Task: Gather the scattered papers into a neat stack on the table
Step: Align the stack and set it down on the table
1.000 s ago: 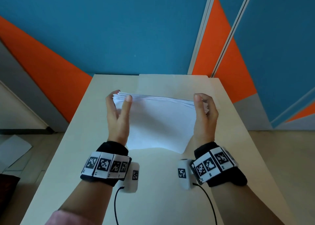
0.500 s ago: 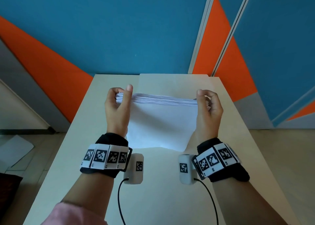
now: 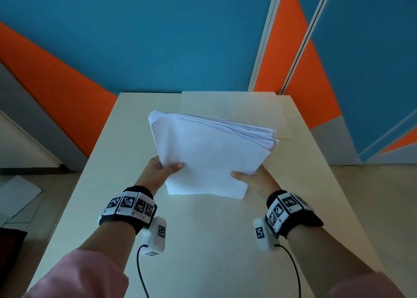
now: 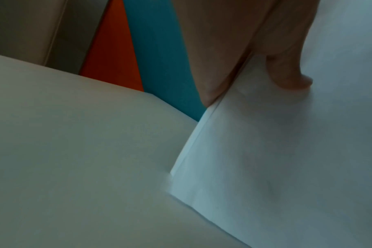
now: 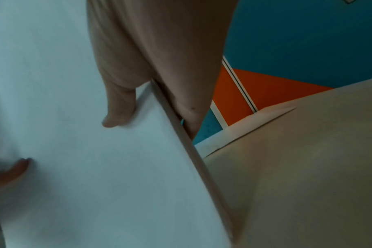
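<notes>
A thick stack of white papers stands tilted on its near edge on the pale table, its fanned top edge leaning away from me. My left hand grips the stack's lower left side, thumb on the front sheet and fingers hidden behind. My right hand grips the lower right side the same way. In the left wrist view the thumb presses the paper stack. In the right wrist view the thumb lies on the paper stack, with the other fingers behind.
A flat beige sheet or folder lies on the table's far end, behind the stack. Beyond the table is a blue and orange wall. One white sheet lies on the floor to the left.
Both hands have slid from the stack's upper corners down to its lower sides. The stack now leans further away, and its top edge is more fanned out to the right.
</notes>
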